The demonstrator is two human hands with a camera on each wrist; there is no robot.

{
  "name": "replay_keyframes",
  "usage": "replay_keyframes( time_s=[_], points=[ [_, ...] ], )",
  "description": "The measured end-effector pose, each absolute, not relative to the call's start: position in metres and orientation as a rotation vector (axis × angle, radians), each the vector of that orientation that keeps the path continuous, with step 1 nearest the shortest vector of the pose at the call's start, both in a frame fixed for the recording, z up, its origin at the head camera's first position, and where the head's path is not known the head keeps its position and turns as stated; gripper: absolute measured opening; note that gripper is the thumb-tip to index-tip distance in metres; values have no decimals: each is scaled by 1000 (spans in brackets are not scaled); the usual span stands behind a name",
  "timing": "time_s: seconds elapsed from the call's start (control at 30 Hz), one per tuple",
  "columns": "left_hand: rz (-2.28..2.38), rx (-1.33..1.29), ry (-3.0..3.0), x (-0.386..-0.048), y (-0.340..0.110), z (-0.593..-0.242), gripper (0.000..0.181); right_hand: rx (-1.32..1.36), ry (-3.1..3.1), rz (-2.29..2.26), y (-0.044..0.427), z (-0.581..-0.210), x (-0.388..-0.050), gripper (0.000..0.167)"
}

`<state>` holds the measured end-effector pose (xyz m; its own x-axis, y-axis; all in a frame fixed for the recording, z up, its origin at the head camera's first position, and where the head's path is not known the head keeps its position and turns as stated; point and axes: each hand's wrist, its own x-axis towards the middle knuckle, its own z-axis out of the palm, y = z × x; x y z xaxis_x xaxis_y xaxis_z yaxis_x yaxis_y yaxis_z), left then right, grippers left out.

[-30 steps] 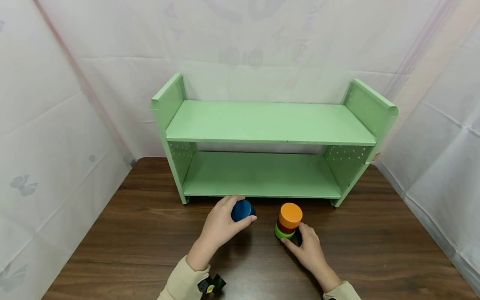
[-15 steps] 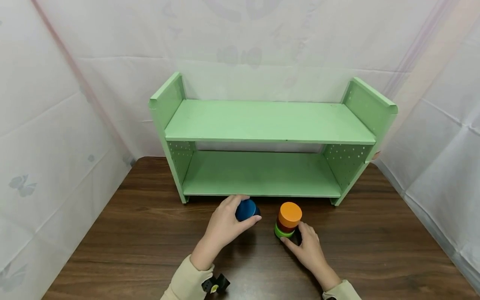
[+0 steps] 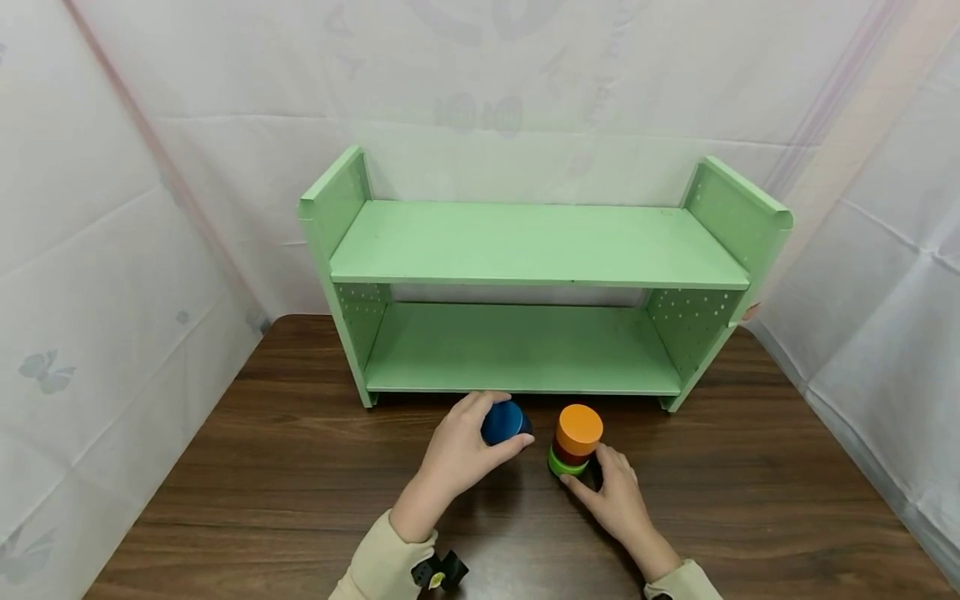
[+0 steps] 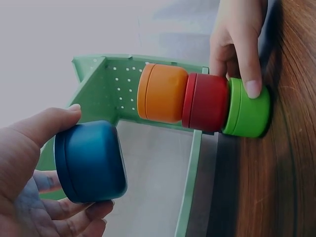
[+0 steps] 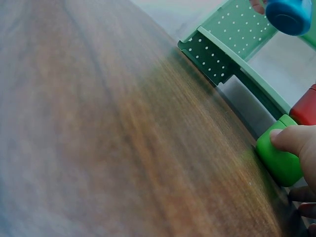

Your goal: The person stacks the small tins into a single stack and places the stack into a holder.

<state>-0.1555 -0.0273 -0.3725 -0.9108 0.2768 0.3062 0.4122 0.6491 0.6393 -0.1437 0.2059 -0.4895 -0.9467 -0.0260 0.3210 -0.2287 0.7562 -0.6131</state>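
Note:
My left hand [image 3: 461, 454] holds a small blue lidded jar [image 4: 94, 160] between thumb and fingers, raised off the table and left of a stack. The stack has three similar jars: orange [image 4: 165, 94] on top, red [image 4: 208, 102] in the middle and green [image 4: 248, 113] at the bottom, standing on the table. With thumb and fingers, my right hand [image 3: 617, 497] grips the green jar from its right side. A gap separates the blue jar from the stack. In the right wrist view the orange jar is out of sight.
Behind the jars stands a pale green two-tier shelf [image 3: 540, 242] with perforated side panels. It rests on a dark wooden table [image 3: 285, 467]. White cloth [image 3: 247, 75] hangs behind and at both sides. A black device [image 3: 438, 572] sits at the left sleeve.
My left hand has moved a little to the right with the blue jar, closer to the stack. The right hand and the stacked jars have stayed in place.

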Motion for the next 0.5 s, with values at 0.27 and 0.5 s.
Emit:
replay_keyframes(
  time_s=[0.27, 0.5],
  points=[
    [-1106, -589, -2682, -156, -23, -371, 54, 184, -2680, 998, 205, -489, -143, 53],
    [-1111, -618, -2669, -158, -18, -368, 54, 189, -2665, 990, 206, -488, -143, 53]
  ],
)
